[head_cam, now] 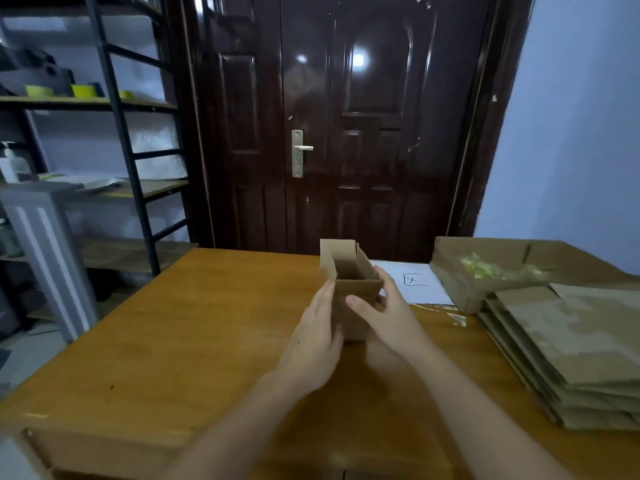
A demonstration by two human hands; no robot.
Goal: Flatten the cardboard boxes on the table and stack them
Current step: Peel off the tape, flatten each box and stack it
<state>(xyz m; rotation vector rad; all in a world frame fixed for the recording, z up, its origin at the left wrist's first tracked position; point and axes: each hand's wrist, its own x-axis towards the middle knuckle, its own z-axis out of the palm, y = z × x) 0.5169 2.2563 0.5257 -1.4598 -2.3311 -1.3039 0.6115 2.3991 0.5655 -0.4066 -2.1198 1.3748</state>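
A small brown cardboard box stands upright in the middle of the wooden table, its top flaps open. My left hand presses flat against the box's left side. My right hand grips its right side, thumb on the near face and fingers behind. A stack of several flattened cardboard boxes lies at the table's right edge.
An open, wider cardboard box holding crumpled yellow-green tape sits at the back right. A white sheet of paper with a drawn square lies behind my right hand. A dark door stands behind the table, metal shelves to the left.
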